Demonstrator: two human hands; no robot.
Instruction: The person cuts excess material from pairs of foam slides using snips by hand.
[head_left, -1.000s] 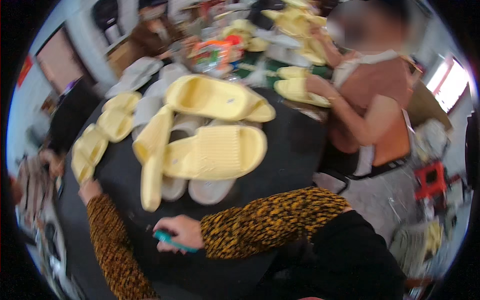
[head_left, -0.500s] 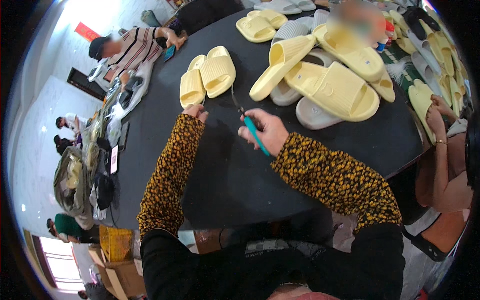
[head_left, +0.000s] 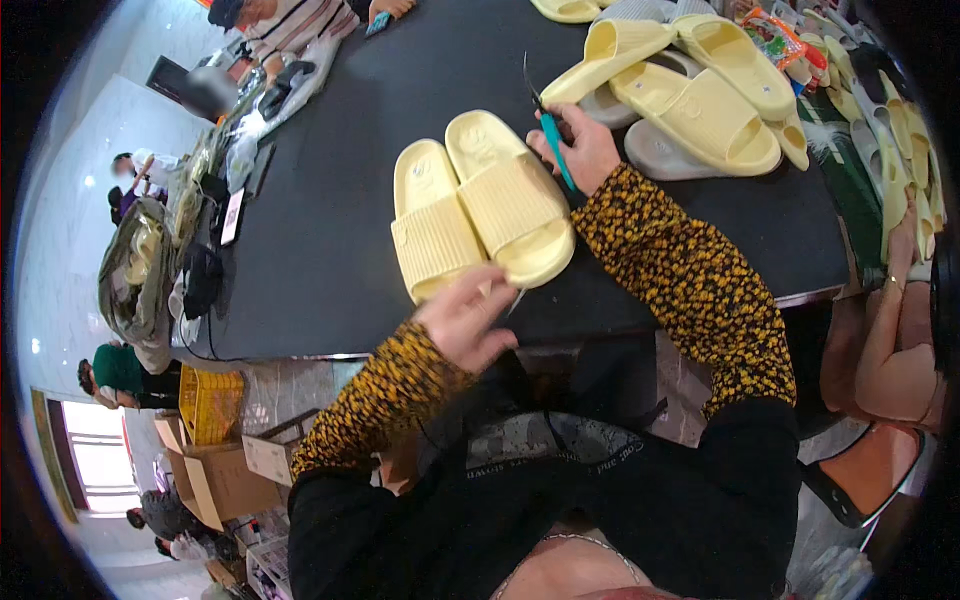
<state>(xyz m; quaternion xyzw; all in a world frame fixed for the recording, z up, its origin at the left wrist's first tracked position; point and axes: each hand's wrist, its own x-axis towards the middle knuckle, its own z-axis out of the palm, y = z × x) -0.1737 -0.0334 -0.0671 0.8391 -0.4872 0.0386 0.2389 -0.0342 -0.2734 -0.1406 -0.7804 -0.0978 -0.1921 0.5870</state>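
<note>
My right hand (head_left: 590,150) is wrapped round the teal handle of slim curved scissors (head_left: 556,150), their dark blade pointing away from me. It sits just right of a pair of pale yellow slide slippers. The left slipper (head_left: 430,230) and the right slipper (head_left: 508,195) lie side by side, soles down, with their toes toward me. At their toe ends, over the table's near edge, hovers my left hand (head_left: 468,318), slightly blurred, thumb apart from the fingers. A small pale bit shows by its fingers; what it is I cannot make out.
Yellow slippers (head_left: 700,110) and a grey slipper (head_left: 668,155) are piled at the right of the dark table (head_left: 330,260). Another person's arm (head_left: 897,265) is at the far right. Across the table, someone in a striped shirt (head_left: 300,22) works. A phone (head_left: 232,215) lies at the left edge.
The slipper pair has come closer to me and to the right. My right hand has lifted the scissors away from the toes, farther out. My left hand has drawn back off the slippers.
</note>
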